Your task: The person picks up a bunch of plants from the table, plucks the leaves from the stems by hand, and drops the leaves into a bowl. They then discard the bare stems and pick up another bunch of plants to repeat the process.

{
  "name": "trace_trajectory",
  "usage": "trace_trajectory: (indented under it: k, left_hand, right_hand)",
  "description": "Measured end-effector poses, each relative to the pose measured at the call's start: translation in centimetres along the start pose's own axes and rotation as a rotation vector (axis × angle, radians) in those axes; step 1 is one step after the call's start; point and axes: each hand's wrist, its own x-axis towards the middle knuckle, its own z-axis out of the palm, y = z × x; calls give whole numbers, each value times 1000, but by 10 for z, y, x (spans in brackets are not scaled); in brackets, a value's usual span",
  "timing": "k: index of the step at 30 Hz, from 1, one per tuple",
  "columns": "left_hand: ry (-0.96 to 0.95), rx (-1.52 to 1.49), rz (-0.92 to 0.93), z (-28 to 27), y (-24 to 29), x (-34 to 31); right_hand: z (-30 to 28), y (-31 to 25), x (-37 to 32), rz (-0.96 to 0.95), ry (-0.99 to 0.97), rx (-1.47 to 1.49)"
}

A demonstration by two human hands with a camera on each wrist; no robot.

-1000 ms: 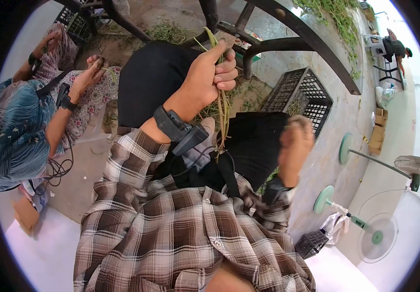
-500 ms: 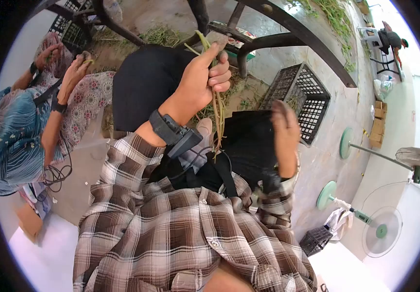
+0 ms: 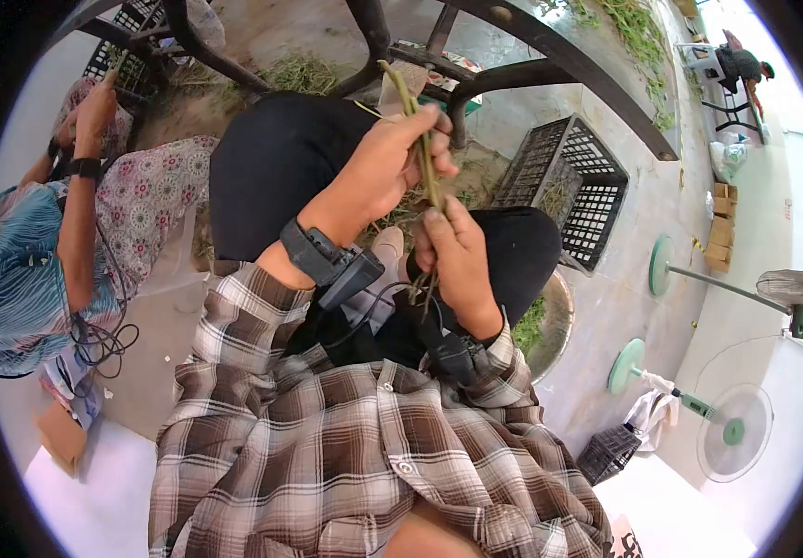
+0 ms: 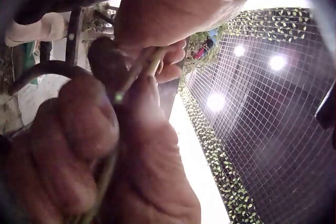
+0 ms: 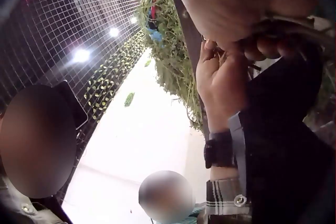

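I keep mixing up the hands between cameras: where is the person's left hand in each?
Head: upper middle, where the left hand grips the stems.
Left wrist: top, large and close to the lens.
Right wrist: right of centre, above a plaid cuff.
Shared landmark: the right hand, next to it in all three.

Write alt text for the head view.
A person in a plaid shirt grips plant stems with the left hand above the right hand. A black crate and a bowl of greens are to the right; another person is at the left.
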Motion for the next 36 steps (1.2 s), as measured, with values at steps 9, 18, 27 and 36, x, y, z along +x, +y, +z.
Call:
trace_trajectory:
  k: [9, 18, 27, 36]
  left_hand:
    - [-132, 182, -75, -12, -1, 0]
    - [139, 215, 80, -21, -1, -10]
    - [180, 174, 138, -23, 8, 0]
    - [122, 138, 162, -18, 12, 3]
  right_hand:
    - [-91, -38, -29, -151, 510, -272]
    - [-296, -51, -52, -575, 1108, -1572]
    - [-183, -1, -27, -381, 800, -811]
    - [-147, -13, -36, -214, 727, -266]
